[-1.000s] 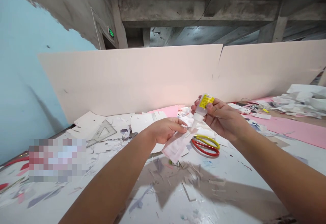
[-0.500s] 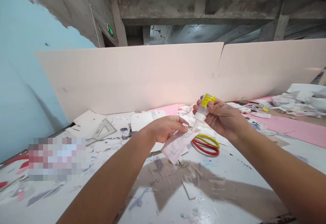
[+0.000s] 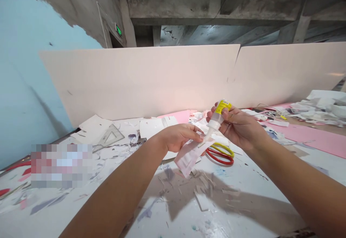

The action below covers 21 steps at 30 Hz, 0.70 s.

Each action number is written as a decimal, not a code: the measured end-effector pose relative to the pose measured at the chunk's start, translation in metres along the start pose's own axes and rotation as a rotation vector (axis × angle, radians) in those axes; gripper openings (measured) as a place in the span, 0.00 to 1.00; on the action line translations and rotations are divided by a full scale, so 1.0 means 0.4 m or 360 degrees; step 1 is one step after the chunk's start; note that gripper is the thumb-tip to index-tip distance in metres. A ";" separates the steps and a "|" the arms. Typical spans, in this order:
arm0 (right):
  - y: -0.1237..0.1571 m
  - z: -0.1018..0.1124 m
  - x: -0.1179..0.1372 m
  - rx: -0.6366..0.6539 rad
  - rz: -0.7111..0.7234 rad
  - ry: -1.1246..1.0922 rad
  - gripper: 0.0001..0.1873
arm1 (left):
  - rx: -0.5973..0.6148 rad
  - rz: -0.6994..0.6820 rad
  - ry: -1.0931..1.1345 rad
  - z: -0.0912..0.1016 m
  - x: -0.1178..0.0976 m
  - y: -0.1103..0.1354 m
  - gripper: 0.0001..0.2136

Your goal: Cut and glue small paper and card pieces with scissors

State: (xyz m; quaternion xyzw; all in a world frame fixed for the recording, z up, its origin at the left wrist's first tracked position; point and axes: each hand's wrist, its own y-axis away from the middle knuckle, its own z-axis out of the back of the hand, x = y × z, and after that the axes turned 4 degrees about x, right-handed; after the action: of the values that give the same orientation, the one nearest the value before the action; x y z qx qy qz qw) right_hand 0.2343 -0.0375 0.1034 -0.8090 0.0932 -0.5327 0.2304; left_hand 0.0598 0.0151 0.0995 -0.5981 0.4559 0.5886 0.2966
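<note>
RIGHT HAND: here's the right hand (image 3: 239, 128), fingers curled firmly around a plastic squeeze bottle (image 3: 216, 118); it's well closed, thumb on the yellow label, and the bottle tips nozzle-down.

LEFT HAND: the left hand (image 3: 180, 137) is partly closed, fingers bent over a pink-and-white paper slip (image 3: 189, 157); the slip hangs from under them, and the thumb's grip is hidden from this view.

IN HAND: right now it's nozzle to paper; the tip of the squeeze bottle sits just above the paper slip, right beside the left fingertips; no contact that I can make out, and whether anything is coming out is too small to tell.

COUNT: one squeeze bottle; one paper slip in hand; one red hoop (image 3: 220, 158); one yellow hoop (image 3: 223, 150); one clear set square (image 3: 109, 137); two pink card sheets, (image 3: 310, 139) and (image 3: 174, 117).

AROUND THE BOTTLE: the two hoops overlap just below it on a paper-littered workbench (image 3: 238, 212); the set square lies well left of it; one pink card sheet is right of it, the other behind; a heap of paper scraps (image 3: 321, 107) sits far right; a pale upright board (image 3: 135, 83) runs behind it.
</note>
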 end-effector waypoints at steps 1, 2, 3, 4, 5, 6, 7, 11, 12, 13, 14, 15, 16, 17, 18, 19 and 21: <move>0.000 0.000 0.000 -0.0003 -0.0004 0.0007 0.04 | 0.0003 -0.0007 0.0009 0.001 0.001 -0.001 0.14; -0.001 0.002 -0.001 -0.0001 -0.0005 0.0010 0.04 | 0.0004 -0.0011 0.0017 0.003 0.001 -0.002 0.14; -0.001 0.003 -0.002 0.0005 -0.0004 0.0010 0.04 | 0.0004 -0.0014 0.0023 0.003 0.001 -0.003 0.14; -0.002 0.004 -0.002 0.0016 -0.0005 0.0009 0.05 | 0.0002 -0.0016 0.0027 0.004 0.001 -0.003 0.14; -0.002 0.005 -0.003 0.0029 -0.0002 0.0010 0.05 | -0.0006 -0.0017 0.0028 0.004 0.000 -0.004 0.14; -0.003 0.006 -0.003 0.0045 0.0004 0.0017 0.06 | -0.0015 -0.0017 0.0028 0.004 0.000 -0.003 0.14; -0.003 0.007 -0.003 0.0060 0.0012 0.0031 0.06 | -0.0026 -0.0012 0.0026 0.003 -0.001 -0.003 0.14; 0.000 0.006 0.001 0.0081 0.0060 0.0093 0.07 | -0.0066 0.0011 0.0005 0.001 -0.003 0.002 0.13; 0.001 0.005 0.002 0.0078 0.0072 0.0104 0.08 | -0.0078 0.0016 0.0000 0.001 -0.003 0.003 0.13; 0.002 0.005 0.004 0.0070 0.0090 0.0112 0.08 | -0.0090 0.0020 -0.0004 0.001 -0.003 0.003 0.12; 0.003 0.005 0.005 0.0065 0.0113 0.0119 0.09 | -0.0102 0.0023 -0.0006 0.001 -0.003 0.003 0.12; 0.004 0.005 0.007 0.0062 0.0139 0.0127 0.10 | -0.0113 0.0026 -0.0008 0.001 -0.003 0.002 0.12; 0.005 0.005 0.008 0.0062 0.0167 0.0139 0.12 | -0.0124 0.0026 -0.0010 0.001 -0.002 0.001 0.12; 0.007 0.006 0.010 0.0068 0.0197 0.0160 0.13 | -0.0139 0.0027 -0.0009 0.000 -0.001 0.000 0.12; 0.008 0.006 0.011 0.0086 0.0226 0.0195 0.14 | -0.0158 0.0029 -0.0008 0.000 -0.001 -0.002 0.12; 0.010 0.005 0.012 0.0112 0.0254 0.0243 0.14 | -0.0178 0.0039 -0.0012 0.000 0.000 -0.004 0.12; 0.014 0.003 0.014 0.0153 0.0320 0.0340 0.16 | -0.0219 0.0069 -0.0035 0.000 0.000 -0.007 0.12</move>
State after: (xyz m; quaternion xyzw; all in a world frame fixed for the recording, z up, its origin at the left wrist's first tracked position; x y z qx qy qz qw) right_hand 0.2383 -0.0442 0.1050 -0.7224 0.1719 -0.5938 0.3097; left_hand 0.0624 0.0162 0.0989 -0.6008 0.4238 0.6313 0.2469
